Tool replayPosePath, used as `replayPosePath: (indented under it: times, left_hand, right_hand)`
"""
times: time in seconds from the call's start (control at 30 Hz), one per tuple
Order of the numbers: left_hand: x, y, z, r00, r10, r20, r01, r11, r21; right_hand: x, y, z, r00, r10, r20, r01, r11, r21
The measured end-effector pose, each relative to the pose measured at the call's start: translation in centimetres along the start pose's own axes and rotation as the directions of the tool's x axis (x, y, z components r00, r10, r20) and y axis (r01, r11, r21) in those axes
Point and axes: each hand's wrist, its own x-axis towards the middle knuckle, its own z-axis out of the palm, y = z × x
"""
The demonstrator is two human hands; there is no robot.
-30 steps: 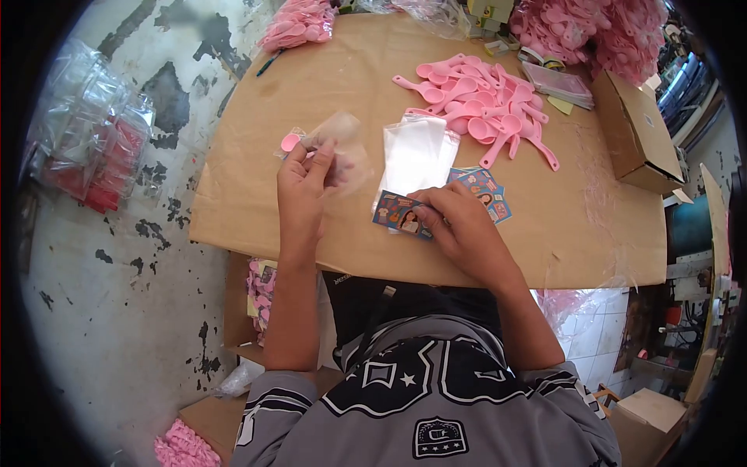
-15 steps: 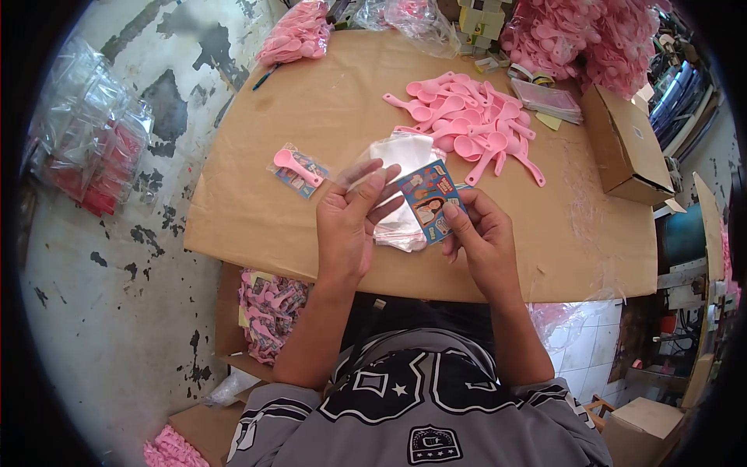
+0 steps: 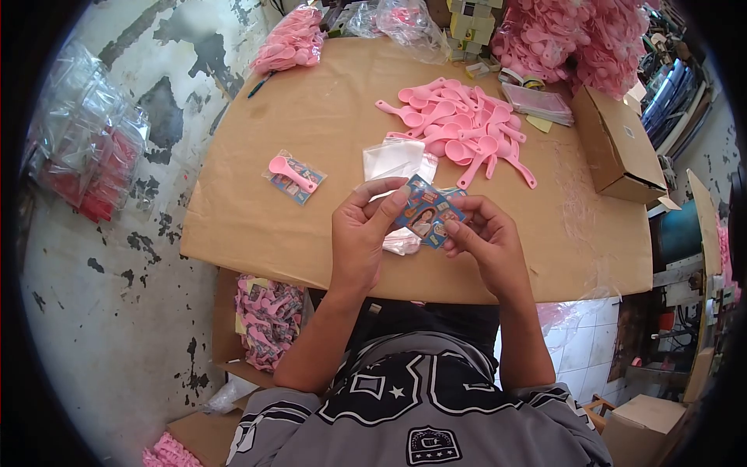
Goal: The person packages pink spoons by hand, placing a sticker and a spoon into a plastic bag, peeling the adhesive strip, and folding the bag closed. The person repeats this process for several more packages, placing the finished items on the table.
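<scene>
A small blue printed card [image 3: 426,212] is held between both hands above the near middle of the table. My left hand [image 3: 366,226] pinches its upper left edge, and my right hand [image 3: 486,237] grips its right side. Beneath and behind the hands lies a stack of clear plastic bags [image 3: 389,159]. Farther back is a heap of pink spoons [image 3: 463,128]. Left of my hands, a pink spoon [image 3: 289,171] rests on a blue card in a clear bag. Whether a bag surrounds the held card is hard to tell.
A brown paper-covered table [image 3: 233,210] has a bag of pink spoons [image 3: 288,43] at its back left and an open cardboard box [image 3: 622,144] at its right. Larger spoon bags [image 3: 545,39] stand behind. A box of packed spoons [image 3: 268,319] sits below the near left edge.
My left hand has moved onto the card, its spread fingers now closed at the edge. The card has turned and shifted slightly left. The view has shifted a little.
</scene>
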Motion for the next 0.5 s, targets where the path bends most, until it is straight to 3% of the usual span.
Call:
replayPosePath:
  times: [0.07, 0.27, 0.5]
  left_hand:
    - [-0.1, 0.0, 0.1, 1.0, 0.001, 0.004, -0.001, 1.0, 0.003]
    - [-1.0, -0.6, 1.0, 0.998, 0.036, 0.043, -0.038, 0.999, 0.039]
    - [-1.0, -0.8, 0.5, 0.995, 0.064, 0.074, -0.061, 0.997, -0.043]
  right_hand:
    - [0.0, 1.2, -0.5, 0.999, 0.014, -0.051, -0.011, 0.998, 0.056]
    - [0.7, 1.4, 2.6, 0.979, -0.165, -0.122, 0.172, 0.984, 0.044]
    - [1.2, 2.6, 4.1, 0.98, -0.168, -0.11, 0.177, 0.981, 0.083]
